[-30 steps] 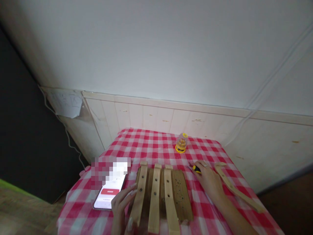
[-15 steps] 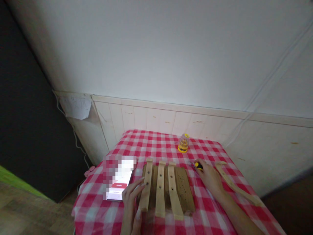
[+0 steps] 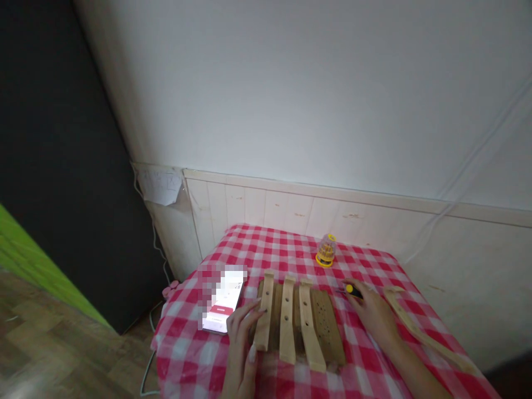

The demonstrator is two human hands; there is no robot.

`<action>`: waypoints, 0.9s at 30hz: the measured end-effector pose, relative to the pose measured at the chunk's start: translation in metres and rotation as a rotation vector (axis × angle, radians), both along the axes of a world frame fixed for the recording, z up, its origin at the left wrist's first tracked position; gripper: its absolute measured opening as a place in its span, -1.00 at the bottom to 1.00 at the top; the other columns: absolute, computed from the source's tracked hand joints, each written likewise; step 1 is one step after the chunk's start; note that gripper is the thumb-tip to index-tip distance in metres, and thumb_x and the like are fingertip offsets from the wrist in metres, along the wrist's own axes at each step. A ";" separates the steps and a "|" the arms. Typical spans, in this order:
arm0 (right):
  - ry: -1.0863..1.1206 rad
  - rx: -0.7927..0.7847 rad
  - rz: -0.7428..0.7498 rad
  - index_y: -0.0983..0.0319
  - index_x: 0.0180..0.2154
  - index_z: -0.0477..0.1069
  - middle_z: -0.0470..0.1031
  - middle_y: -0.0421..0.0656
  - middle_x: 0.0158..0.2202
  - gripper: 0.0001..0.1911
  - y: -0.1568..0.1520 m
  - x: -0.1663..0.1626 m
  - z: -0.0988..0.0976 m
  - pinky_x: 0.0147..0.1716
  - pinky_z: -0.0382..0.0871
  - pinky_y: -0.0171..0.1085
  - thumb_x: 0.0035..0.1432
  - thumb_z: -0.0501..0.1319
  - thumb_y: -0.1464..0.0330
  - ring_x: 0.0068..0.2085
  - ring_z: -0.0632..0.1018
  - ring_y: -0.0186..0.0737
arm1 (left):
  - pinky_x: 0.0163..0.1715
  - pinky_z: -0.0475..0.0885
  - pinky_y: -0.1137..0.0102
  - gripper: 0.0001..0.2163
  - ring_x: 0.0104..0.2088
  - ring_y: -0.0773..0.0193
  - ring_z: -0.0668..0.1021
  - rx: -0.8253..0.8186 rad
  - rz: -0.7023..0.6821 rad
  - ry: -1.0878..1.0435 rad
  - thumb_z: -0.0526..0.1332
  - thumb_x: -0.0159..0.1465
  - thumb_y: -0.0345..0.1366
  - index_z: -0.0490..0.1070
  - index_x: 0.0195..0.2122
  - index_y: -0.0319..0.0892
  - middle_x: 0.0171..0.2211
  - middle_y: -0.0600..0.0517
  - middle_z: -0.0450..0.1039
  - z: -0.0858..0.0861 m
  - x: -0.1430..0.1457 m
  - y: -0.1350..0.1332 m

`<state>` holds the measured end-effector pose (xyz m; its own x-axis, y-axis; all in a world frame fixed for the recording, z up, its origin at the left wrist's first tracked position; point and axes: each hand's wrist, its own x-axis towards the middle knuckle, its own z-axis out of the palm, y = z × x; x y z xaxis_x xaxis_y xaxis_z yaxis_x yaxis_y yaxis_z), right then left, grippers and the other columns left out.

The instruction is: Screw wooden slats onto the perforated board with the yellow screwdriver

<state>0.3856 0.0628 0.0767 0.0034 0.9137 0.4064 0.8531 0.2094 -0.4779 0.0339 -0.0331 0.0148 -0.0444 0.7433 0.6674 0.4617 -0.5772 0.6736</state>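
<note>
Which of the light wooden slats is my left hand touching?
The leftmost slat of the three side by side on the darker board; your left hand rests against it, and the other two are untouched.

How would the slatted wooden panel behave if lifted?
The wooden panel likely stays stiff: three slats look screwed across boards. Thin wood suggests it is light. Lying flat on the tablecloth, it should not roll.

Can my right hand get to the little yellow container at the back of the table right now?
Probably yes. The right hand lies on the screwdriver, and only bare checked tablecloth shows between it and the yellow container. The wooden slats sit to the side, out of the way.
</note>
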 end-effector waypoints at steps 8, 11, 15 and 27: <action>0.116 0.166 -0.048 0.19 -0.09 0.57 0.75 0.05 -0.17 -0.68 -0.007 -0.003 0.015 -0.16 0.62 0.00 0.20 0.13 0.30 -0.19 0.74 0.11 | 0.06 0.57 -0.01 -0.56 0.21 -0.09 0.52 -0.026 0.012 -0.130 -0.03 0.53 0.09 0.51 0.15 0.03 0.23 -0.12 0.46 -0.004 -0.006 0.000; 0.169 0.200 -0.084 0.19 -0.10 0.57 0.74 0.04 -0.20 -0.69 -0.008 -0.002 0.021 -0.19 0.61 -0.01 0.20 0.14 0.27 -0.23 0.73 0.09 | 0.07 0.59 0.03 -0.62 0.21 -0.07 0.53 -0.015 -0.017 -0.165 0.01 0.54 0.01 0.51 0.14 -0.01 0.23 -0.13 0.46 0.000 -0.009 -0.004; 0.194 0.214 -0.102 0.20 -0.11 0.56 0.74 0.05 -0.18 -0.69 -0.012 -0.001 0.027 -0.23 0.60 -0.06 0.24 0.13 0.24 -0.22 0.73 0.08 | 0.06 0.61 0.11 -0.72 0.19 -0.02 0.56 -0.016 -0.130 -0.103 0.08 0.55 -0.15 0.49 0.16 -0.02 0.18 -0.15 0.50 0.015 -0.015 -0.015; 0.072 0.255 0.252 0.11 -0.13 0.59 0.74 -0.09 -0.26 -0.76 -0.059 -0.044 0.092 -0.25 0.62 -0.20 0.26 0.17 0.40 -0.25 0.73 -0.06 | -0.01 0.54 0.14 -0.81 0.00 -0.01 0.61 -0.042 -0.182 0.157 0.15 0.50 -0.27 0.59 -0.06 -0.06 -0.04 -0.09 0.64 0.132 0.017 0.007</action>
